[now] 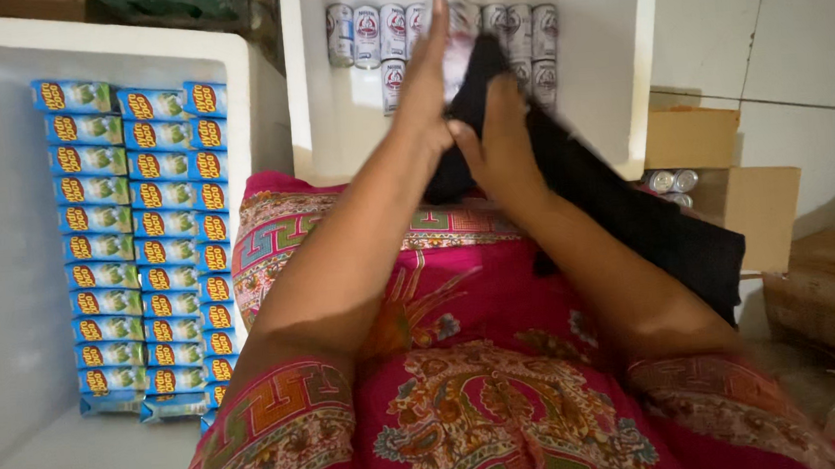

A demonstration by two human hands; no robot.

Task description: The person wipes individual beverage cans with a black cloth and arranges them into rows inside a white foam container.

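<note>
Here we list a black cloth (632,215) pinched in our right hand (499,145), flat open left hand (425,82) pressing it, above a white box (315,95) of cans (369,34).

We see our own body from above, dressed in a bright pink garment (506,375) that covers the chest and lap. It is printed with ornate patterns in green, yellow, orange and blue: square key-shaped borders, curling flowers and leaves. Short sleeves with the same print end at the upper arms. Both forearms are bare.
</note>
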